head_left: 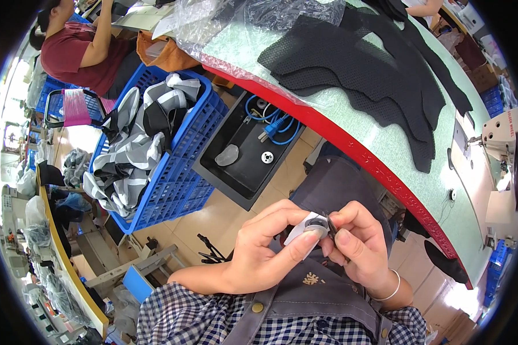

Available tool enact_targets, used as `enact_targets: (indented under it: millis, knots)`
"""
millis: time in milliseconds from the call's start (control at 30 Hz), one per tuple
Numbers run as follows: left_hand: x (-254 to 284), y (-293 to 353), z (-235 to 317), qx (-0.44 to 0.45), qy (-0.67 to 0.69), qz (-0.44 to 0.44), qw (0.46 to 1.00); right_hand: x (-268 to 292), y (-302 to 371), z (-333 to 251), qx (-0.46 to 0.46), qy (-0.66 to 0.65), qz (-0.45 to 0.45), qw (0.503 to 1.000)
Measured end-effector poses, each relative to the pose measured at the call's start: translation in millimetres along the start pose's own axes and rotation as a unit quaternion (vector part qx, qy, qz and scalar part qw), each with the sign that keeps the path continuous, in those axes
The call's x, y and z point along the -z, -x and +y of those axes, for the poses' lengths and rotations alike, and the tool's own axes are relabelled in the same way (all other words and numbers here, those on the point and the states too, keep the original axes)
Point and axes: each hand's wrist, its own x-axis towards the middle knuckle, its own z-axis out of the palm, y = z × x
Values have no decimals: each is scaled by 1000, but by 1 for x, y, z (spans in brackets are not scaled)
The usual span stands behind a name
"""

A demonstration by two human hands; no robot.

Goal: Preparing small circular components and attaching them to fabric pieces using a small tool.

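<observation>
Above my lap, both hands work close together on something small. My left hand (267, 244) pinches a small white and grey piece (298, 231) between thumb and fingers; a rounded dark grey part (316, 224) shows at its upper end. Against it, my right hand (360, 244) is closed on a thin dark object (331, 227), perhaps a small tool, whose kind is mostly hidden by the fingers. The two held things appear to touch.
A sewing machine (501, 138) stands at the right of the pale green table (357, 123), where black mesh fabric pieces (357, 63) lie. At left are a blue crate (175, 175) of grey-white cloth, a black drawer (242, 144) with a blue cord, and a seated person (77, 49).
</observation>
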Motion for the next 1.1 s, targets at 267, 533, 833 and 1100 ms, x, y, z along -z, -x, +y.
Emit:
enact_targets:
  millis: [267, 533, 833, 1100]
  knots:
    - [2, -2, -1, -18, 2, -28, 999, -4, 0, -7, -7, 35, 6, 999]
    - [8, -4, 1, -43, -27, -51, 997, -1, -1, -12, -19, 37, -19, 999]
    - [13, -7, 8, -36, -37, -82, 995, -1, -1, -18, -38, 44, -27, 998]
    - [25, -15, 16, -62, -113, -142, 981, 5, -3, -30, -57, 162, -54, 984]
